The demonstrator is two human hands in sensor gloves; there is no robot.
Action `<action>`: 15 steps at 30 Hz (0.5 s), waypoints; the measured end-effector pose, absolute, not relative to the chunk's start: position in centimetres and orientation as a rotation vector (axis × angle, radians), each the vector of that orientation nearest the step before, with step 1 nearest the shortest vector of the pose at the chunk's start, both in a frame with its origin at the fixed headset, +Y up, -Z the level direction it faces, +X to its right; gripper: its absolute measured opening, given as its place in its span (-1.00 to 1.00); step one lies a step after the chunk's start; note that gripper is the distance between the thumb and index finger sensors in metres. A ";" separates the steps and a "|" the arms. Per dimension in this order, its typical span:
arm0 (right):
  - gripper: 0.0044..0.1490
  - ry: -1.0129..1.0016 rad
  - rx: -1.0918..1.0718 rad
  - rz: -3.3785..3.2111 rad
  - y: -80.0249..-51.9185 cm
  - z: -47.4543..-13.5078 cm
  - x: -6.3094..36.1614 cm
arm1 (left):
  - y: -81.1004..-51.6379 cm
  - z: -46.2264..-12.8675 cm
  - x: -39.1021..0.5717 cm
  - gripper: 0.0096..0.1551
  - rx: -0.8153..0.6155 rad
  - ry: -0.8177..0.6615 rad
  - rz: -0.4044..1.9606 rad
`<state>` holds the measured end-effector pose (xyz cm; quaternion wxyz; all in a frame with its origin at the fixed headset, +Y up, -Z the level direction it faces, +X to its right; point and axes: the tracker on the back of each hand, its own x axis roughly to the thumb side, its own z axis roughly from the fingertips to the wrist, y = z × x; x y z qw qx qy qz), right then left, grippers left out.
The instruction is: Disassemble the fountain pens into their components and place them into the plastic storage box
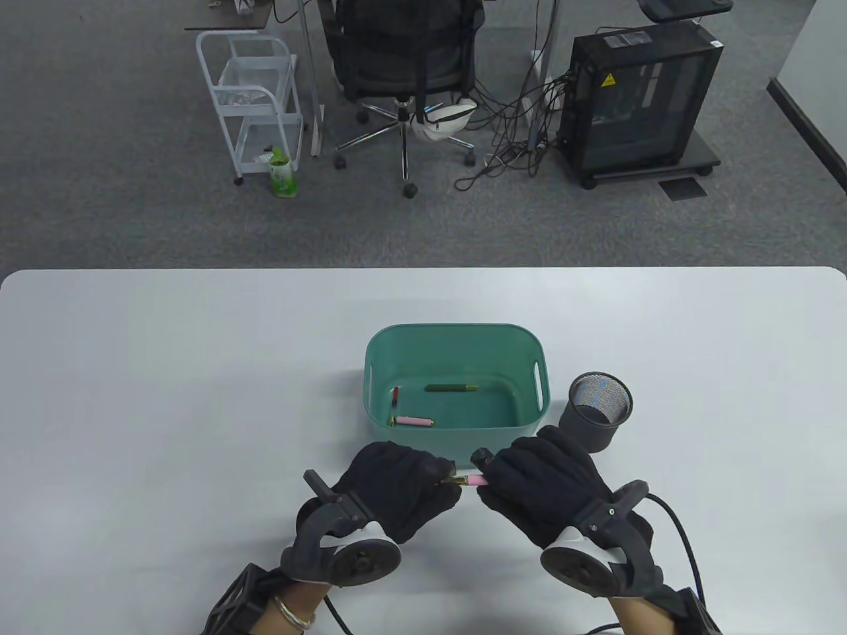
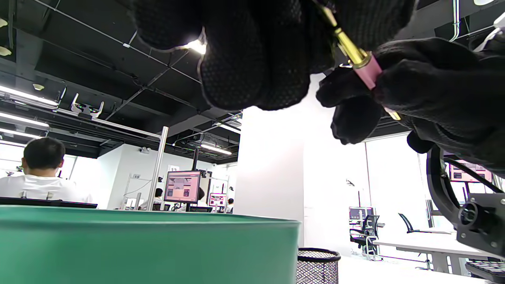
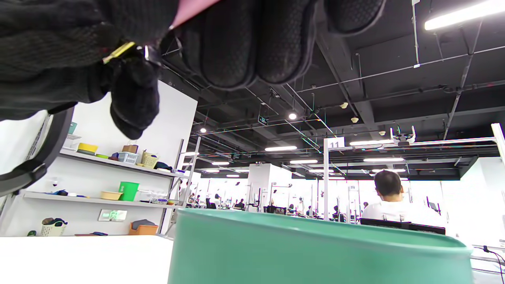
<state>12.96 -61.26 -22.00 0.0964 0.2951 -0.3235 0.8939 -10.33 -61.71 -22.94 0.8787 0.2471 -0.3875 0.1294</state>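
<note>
A pink fountain pen (image 1: 468, 479) with a gold section lies level between my two hands, just in front of the green storage box (image 1: 454, 331). My left hand (image 1: 403, 486) pinches its gold end (image 2: 349, 45). My right hand (image 1: 529, 479) grips the pink barrel (image 2: 369, 73), whose pink also shows in the right wrist view (image 3: 189, 12). Inside the box lie a pink part (image 1: 411, 421), a green part (image 1: 450, 388) and a small dark red-tipped piece (image 1: 395, 397). The rest of the pen is hidden in the gloves.
A black mesh pen cup (image 1: 599, 410) stands right of the box, close to my right hand. The white table (image 1: 165, 397) spreads wide on both sides. Beyond its far edge are an office chair (image 1: 403, 59), a white cart (image 1: 255, 99) and a computer tower (image 1: 638, 99).
</note>
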 end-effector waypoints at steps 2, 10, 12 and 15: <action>-0.43 -0.959 0.876 2.647 -61.3 -22.0 12.9 | -61.7 -23.0 -10.3 -0.48 0.510 -0.812 0.274; -0.43 -0.952 0.883 2.644 -61.3 -21.9 12.9 | -61.7 -23.0 -10.4 -0.44 0.511 -0.819 0.285; -0.43 -0.953 0.885 2.645 -61.3 -21.9 12.9 | -61.7 -23.1 -10.4 -0.44 0.511 -0.819 0.286; -0.43 -0.957 0.887 2.647 -61.4 -21.9 12.8 | -61.7 -23.1 -10.4 -0.44 0.511 -0.817 0.284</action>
